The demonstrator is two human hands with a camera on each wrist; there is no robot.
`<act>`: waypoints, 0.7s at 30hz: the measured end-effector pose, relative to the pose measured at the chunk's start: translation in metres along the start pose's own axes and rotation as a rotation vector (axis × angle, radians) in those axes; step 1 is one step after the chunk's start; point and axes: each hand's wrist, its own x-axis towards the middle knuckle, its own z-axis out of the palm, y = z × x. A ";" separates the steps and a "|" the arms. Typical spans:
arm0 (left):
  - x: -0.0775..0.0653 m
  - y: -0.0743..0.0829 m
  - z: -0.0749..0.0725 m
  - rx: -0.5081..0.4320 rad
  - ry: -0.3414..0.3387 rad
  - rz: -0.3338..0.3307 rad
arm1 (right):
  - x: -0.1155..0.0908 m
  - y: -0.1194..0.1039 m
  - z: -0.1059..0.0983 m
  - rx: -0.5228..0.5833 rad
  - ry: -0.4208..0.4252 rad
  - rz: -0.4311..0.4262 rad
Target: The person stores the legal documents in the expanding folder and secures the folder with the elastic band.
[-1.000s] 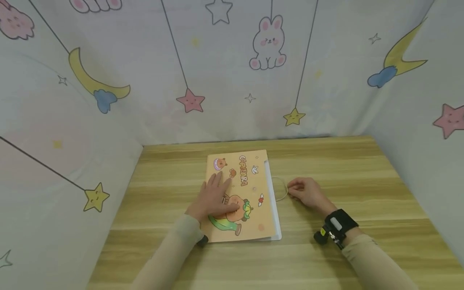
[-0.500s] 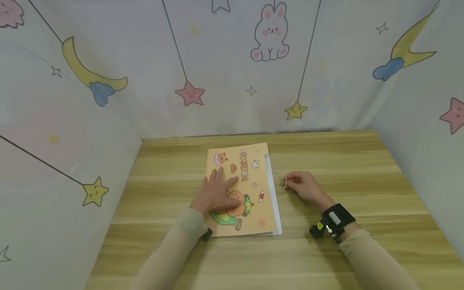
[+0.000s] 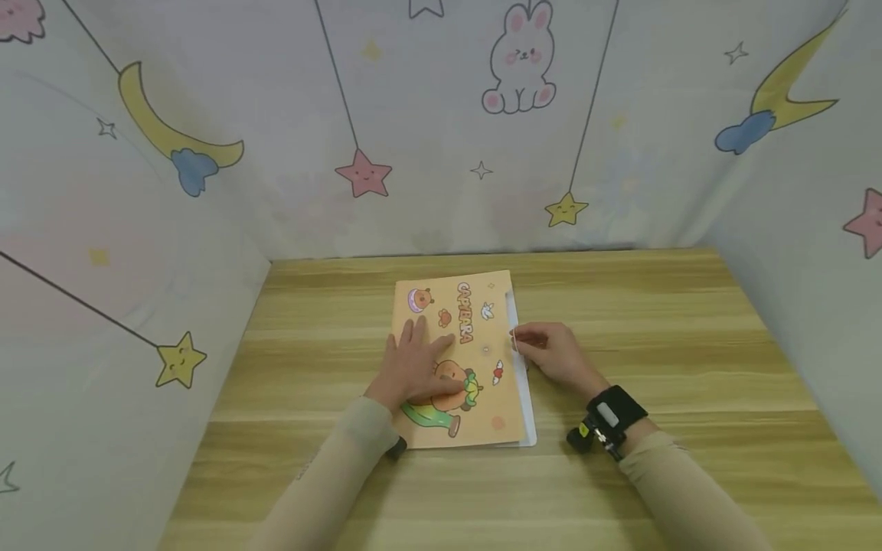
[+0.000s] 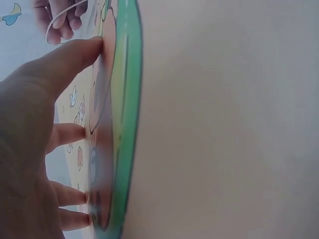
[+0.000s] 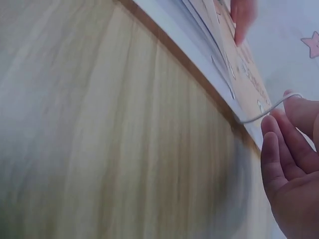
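An orange file folder point(image 3: 501, 402) printed with capybaras lies on the table, its white inner edge point(image 3: 521, 367) showing along the right side. My left hand point(image 3: 413, 366) rests on the cover with fingers spread, and in the left wrist view its fingertips point(image 4: 79, 198) press on the print. At the folder's right edge, my right hand point(image 3: 553, 350) pinches a thin pale elastic cord point(image 5: 259, 117) between thumb and fingers. The right wrist view has the cord running from the folder's edge up to the thumb, with several layers point(image 5: 212, 42) of the folder slightly apart.
The folder lies on a wood-grain table point(image 3: 661, 321). Around the table hang white curtains point(image 3: 434, 218) printed with moons, stars and a rabbit. A black wrist camera strap point(image 3: 615, 411) sits on the right wrist.
My right hand has moved left, carrying the elastic cord from beside the folder to its right edge. The left hand stays on the cover. The head view has shifted slightly.
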 end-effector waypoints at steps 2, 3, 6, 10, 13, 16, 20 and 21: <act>0.000 0.000 0.001 0.004 0.007 0.000 | 0.002 -0.003 0.005 -0.038 -0.009 -0.020; 0.001 0.000 0.002 0.006 0.005 -0.003 | 0.003 -0.005 0.007 -0.053 -0.010 -0.030; 0.001 -0.001 0.004 0.008 0.006 -0.011 | 0.005 -0.008 0.014 -0.089 -0.014 -0.083; 0.003 -0.001 0.004 0.012 0.010 -0.014 | 0.008 -0.011 0.022 -0.135 -0.001 -0.144; 0.002 -0.001 0.004 0.014 0.012 -0.010 | 0.008 -0.013 0.025 -0.157 0.018 -0.164; 0.002 -0.001 0.004 0.010 0.014 -0.006 | 0.009 -0.015 0.026 -0.174 0.028 -0.175; 0.002 -0.001 0.004 -0.003 0.021 -0.003 | 0.011 -0.018 0.028 -0.240 0.019 -0.230; 0.002 -0.001 0.004 -0.005 0.022 -0.002 | 0.011 -0.019 0.028 -0.259 0.013 -0.245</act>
